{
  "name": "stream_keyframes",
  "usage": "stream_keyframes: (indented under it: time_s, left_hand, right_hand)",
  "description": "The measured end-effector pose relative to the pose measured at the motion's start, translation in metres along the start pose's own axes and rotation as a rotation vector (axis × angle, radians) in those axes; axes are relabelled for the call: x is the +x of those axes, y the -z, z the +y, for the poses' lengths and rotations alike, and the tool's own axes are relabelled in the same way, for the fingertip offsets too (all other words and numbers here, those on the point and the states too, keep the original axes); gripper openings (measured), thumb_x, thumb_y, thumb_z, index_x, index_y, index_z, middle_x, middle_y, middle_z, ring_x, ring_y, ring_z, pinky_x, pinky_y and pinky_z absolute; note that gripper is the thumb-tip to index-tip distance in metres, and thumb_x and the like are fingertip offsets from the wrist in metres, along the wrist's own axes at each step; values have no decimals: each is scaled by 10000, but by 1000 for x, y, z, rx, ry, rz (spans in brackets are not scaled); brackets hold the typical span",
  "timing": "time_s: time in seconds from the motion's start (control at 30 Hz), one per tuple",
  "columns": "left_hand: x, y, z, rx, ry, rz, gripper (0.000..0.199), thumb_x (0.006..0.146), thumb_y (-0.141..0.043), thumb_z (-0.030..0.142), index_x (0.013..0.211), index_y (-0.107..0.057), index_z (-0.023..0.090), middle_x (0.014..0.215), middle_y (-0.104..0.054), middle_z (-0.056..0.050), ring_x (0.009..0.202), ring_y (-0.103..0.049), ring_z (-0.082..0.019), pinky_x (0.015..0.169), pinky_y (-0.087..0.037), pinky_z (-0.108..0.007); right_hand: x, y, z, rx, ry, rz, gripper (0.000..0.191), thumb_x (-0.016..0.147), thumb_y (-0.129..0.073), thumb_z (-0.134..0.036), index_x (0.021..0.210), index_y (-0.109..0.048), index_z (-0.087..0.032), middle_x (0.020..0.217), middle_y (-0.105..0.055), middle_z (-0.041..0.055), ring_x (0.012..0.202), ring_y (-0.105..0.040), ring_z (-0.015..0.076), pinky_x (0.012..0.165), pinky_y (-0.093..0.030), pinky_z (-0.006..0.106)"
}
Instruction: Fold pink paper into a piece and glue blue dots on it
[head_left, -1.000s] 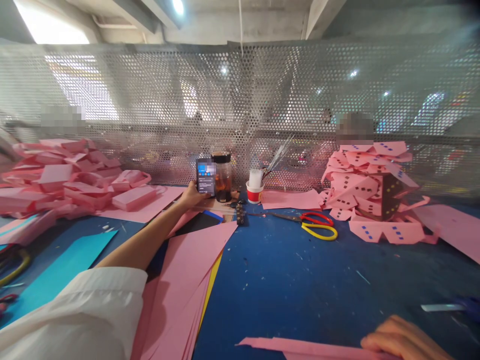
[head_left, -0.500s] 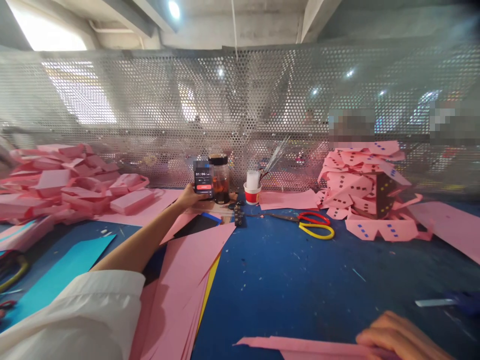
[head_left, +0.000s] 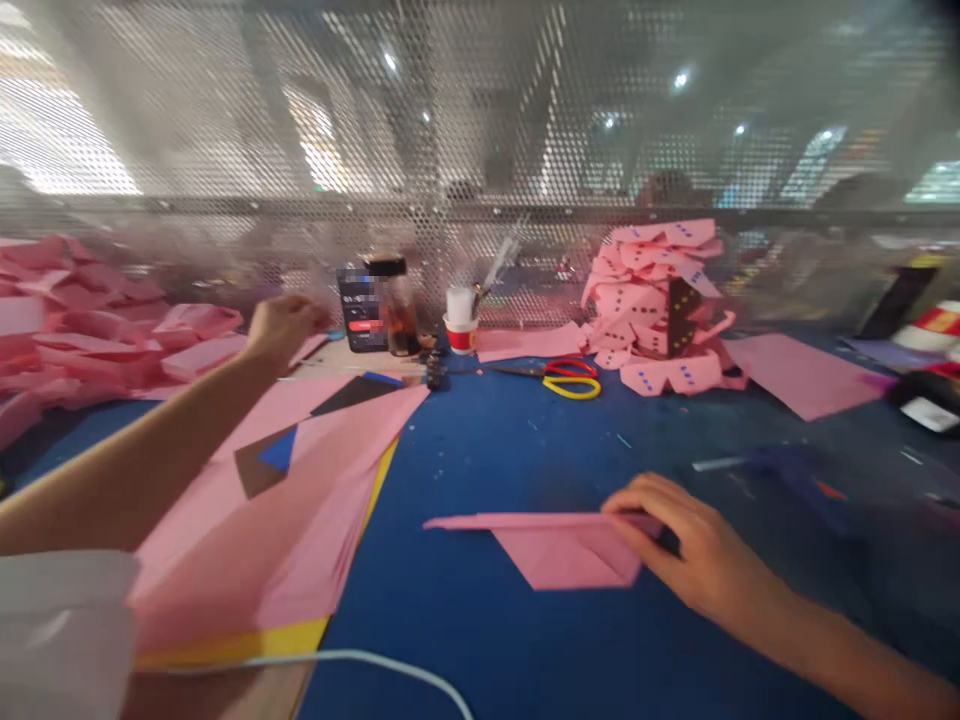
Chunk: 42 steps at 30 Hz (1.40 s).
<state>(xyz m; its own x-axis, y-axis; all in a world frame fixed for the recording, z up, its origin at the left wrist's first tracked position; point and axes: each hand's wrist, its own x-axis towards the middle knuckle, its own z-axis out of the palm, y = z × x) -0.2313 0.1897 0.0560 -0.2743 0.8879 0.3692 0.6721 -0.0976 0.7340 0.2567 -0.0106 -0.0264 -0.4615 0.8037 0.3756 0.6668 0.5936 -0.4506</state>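
Observation:
My right hand [head_left: 675, 525] pinches the right end of a folded pink paper piece [head_left: 574, 555] between thumb and fingers. The piece has a long straight upper edge and a flap hanging below it, held over the blue tabletop [head_left: 465, 620]. My left hand [head_left: 285, 325] is raised left of a phone [head_left: 364, 320], apart from it. Motion blurs its fingers, and nothing shows in them. A dark-lidded jar [head_left: 403, 310] stands directly behind and beside the phone. Below my left arm lies a stack of pink sheets [head_left: 300, 520], with dark and blue scraps [head_left: 277, 455] on top.
Red-and-yellow-handled scissors [head_left: 571, 380] lie beyond the folded piece, near a paper cup [head_left: 460, 332]. Pink paper shapes pile up at left [head_left: 82, 320] and back right [head_left: 649, 320]. A blurred glue gun [head_left: 802, 480] lies at right. A white cable [head_left: 360, 655] crosses the front. Perforated metal panels stand behind.
My left hand has left the phone and moved left. My right hand and the folded pink paper now appear higher and further left. The view has tilted down and turned right.

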Motion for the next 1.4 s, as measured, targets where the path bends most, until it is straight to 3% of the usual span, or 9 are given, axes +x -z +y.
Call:
stream_keyframes:
  time_s: [0.13, 0.27, 0.33, 0.47, 0.67, 0.87, 1.17, 1.4]
  left_hand:
    - [-58, -22, 51, -137, -62, -113, 326, 884, -566, 305, 1025, -627, 17, 918, -697, -38, 847, -641, -122, 912, -507, -340]
    - [-145, -49, 113, -173, -230, -550, 319, 843, -619, 410, 946, -724, 126, 917, -742, -40, 907, -677, -212, 890, -523, -376]
    - [-184, -61, 139, -111, -308, -648, 318, 822, -623, 473, 950, -757, 214, 906, -753, -8, 883, -689, -224, 818, -527, -324]
    - [-229, -81, 163, 29, -341, -791, 276, 810, -634, 488, 982, -778, 326, 945, -761, 24, 860, -689, -234, 723, -497, -271]
    - [-234, -99, 149, 72, -291, -915, 322, 843, -583, 509, 871, -775, 252, 781, -731, 15, 770, -642, -211, 644, -445, -250]
    - [-233, -104, 139, -15, -231, -1032, 341, 834, -578, 499, 926, -762, 227, 857, -739, 3, 814, -643, -220, 702, -463, -263]
    - [-233, -102, 135, -51, -243, -973, 312, 809, -604, 489, 840, -701, 194, 699, -653, 10, 650, -557, -166, 572, -371, -248]
    - [-220, -106, 122, -109, -216, -899, 306, 760, -630, 479, 801, -713, 187, 695, -670, -6, 665, -580, -186, 578, -381, -259]
  right_hand:
    - [6, 7, -5, 64, -37, 10, 103, 937, -559, -195, 959, -654, -228, 961, -683, 34, 935, -636, 174, 858, -499, 310]
    - [7, 13, -8, 104, -39, 39, 95, 921, -589, -185, 962, -667, -220, 957, -690, 15, 910, -633, 157, 853, -484, 297]
    - [6, 17, -11, 126, -29, 56, 93, 913, -595, -168, 954, -668, -210, 953, -691, 12, 899, -632, 147, 840, -483, 280]
    - [4, 23, -16, 166, -1, 79, 69, 916, -605, -186, 934, -667, -209, 941, -696, 13, 887, -637, 145, 810, -491, 270]
    - [2, 26, -16, 130, 19, 62, 70, 916, -613, -198, 925, -680, -217, 953, -709, 16, 914, -640, 156, 827, -494, 284]
    - [3, 24, -15, 93, 0, -2, 76, 920, -621, -222, 930, -697, -223, 960, -724, 19, 930, -647, 168, 827, -492, 290]
    - [5, 19, -9, 73, -3, -11, 120, 945, -578, -228, 931, -697, -226, 962, -719, 14, 930, -642, 160, 837, -478, 278]
    - [21, 46, 5, -64, -33, 137, 177, 970, -507, -254, 976, -678, -210, 1009, -702, 37, 917, -645, 164, 840, -476, 283]
